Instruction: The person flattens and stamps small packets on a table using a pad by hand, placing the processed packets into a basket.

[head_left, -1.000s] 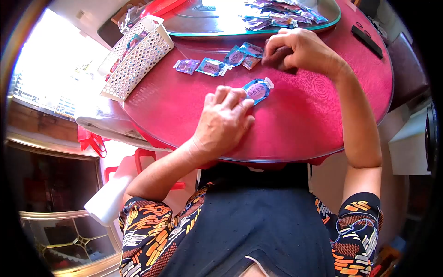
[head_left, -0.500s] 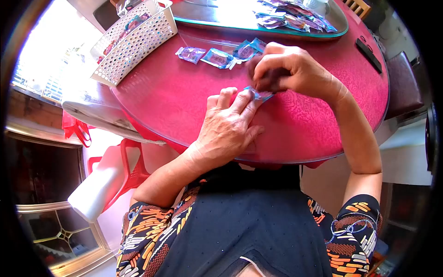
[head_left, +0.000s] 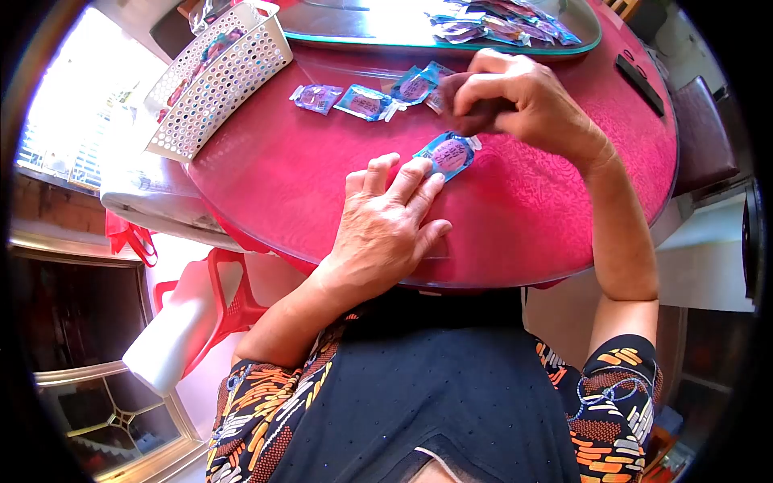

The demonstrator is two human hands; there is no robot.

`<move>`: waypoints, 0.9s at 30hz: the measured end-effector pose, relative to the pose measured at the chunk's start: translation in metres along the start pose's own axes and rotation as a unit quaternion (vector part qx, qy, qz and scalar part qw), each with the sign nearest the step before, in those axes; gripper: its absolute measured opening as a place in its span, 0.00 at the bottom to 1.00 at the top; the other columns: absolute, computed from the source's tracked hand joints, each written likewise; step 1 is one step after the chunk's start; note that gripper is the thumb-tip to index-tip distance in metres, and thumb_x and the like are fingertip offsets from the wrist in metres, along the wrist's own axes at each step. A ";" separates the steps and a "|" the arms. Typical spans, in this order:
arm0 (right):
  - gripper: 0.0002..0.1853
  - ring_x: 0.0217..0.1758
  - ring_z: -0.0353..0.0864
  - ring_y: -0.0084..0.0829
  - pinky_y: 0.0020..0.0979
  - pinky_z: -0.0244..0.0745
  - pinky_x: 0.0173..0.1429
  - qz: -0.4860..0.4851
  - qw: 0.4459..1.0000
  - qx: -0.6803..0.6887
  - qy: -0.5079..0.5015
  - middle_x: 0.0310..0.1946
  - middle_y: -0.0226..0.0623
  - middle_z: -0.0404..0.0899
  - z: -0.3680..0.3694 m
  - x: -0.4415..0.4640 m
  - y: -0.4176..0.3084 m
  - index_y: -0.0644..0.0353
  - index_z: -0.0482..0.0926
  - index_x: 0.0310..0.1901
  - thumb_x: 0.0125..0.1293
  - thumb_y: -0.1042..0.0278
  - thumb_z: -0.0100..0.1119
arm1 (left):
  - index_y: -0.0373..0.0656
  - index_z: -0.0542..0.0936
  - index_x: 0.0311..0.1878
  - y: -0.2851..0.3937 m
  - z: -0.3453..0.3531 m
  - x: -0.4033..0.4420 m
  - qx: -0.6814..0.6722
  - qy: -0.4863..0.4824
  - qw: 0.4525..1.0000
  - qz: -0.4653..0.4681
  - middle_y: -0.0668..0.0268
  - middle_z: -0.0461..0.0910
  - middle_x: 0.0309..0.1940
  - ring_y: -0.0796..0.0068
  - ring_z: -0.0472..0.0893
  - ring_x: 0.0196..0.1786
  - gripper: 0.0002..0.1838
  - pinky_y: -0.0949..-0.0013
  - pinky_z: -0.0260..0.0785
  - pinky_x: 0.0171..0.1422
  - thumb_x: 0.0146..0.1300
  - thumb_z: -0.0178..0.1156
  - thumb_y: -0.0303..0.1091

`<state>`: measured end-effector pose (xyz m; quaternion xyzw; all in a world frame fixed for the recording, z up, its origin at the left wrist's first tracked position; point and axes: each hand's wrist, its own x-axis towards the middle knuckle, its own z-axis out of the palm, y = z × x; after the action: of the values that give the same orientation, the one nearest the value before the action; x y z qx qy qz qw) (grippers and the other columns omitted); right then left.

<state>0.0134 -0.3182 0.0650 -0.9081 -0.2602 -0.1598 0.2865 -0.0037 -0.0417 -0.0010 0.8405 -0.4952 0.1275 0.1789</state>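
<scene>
"Red patterned tabletop (head_left: 535,205), rounded edge. Where's the sachet being handled?"

"That blue sachet (head_left: 448,155) lies on it, between the hands. The left hand (head_left: 378,221) is spread, fingertips at its near edge."

"And the right hand (head_left: 515,97)?"

"Raised just beyond it, fingers curled; I can't tell whether they grip anything."

"Which step?"

"Steadying one sachet apart from the row of sachets (head_left: 366,103), I'd judge. The next move seems to call for light left fingertips."

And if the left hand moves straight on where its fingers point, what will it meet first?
The left hand would most likely meet the nearest blue packet, whose near edge its fingertips seem to touch; depth is unclear.
</scene>
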 end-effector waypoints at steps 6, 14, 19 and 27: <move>0.10 0.44 0.92 0.38 0.36 0.85 0.49 0.091 0.987 0.009 -0.133 0.39 0.36 0.88 0.007 0.001 -0.018 0.48 0.93 0.39 0.58 0.75 0.72 | 0.43 0.83 0.69 -0.003 -0.007 0.002 0.014 -0.021 1.000 0.002 0.59 0.78 0.71 0.49 0.69 0.75 0.31 0.45 0.64 0.74 0.70 0.70 0.52; 0.18 0.46 0.89 0.36 0.36 0.84 0.55 0.244 0.953 0.049 -0.174 0.40 0.40 0.88 -0.032 -0.007 0.003 0.60 0.90 0.46 0.50 0.77 0.72 | 0.45 0.86 0.58 -0.011 -0.011 0.018 0.059 0.027 0.997 -0.043 0.57 0.81 0.60 0.52 0.75 0.67 0.21 0.48 0.70 0.67 0.68 0.74 0.45; 0.17 0.47 0.88 0.37 0.36 0.82 0.57 0.219 0.959 0.075 -0.164 0.42 0.41 0.87 -0.021 -0.008 0.011 0.60 0.89 0.47 0.52 0.76 0.73 | 0.46 0.84 0.67 0.016 0.007 0.029 0.047 0.015 0.999 -0.011 0.58 0.79 0.62 0.53 0.74 0.65 0.30 0.48 0.70 0.63 0.65 0.74 0.48; 0.17 0.43 0.90 0.35 0.34 0.86 0.53 0.120 0.989 0.027 -0.081 0.40 0.38 0.88 -0.025 -0.008 0.010 0.60 0.91 0.44 0.50 0.81 0.71 | 0.44 0.85 0.61 0.011 0.002 0.014 -0.013 0.024 0.997 0.076 0.57 0.79 0.64 0.52 0.76 0.64 0.28 0.46 0.70 0.64 0.60 0.78 0.46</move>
<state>0.0087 -0.3437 0.0765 -0.9347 -0.1757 -0.0426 0.3060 -0.0067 -0.0590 0.0049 0.7949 -0.5544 0.1545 0.1921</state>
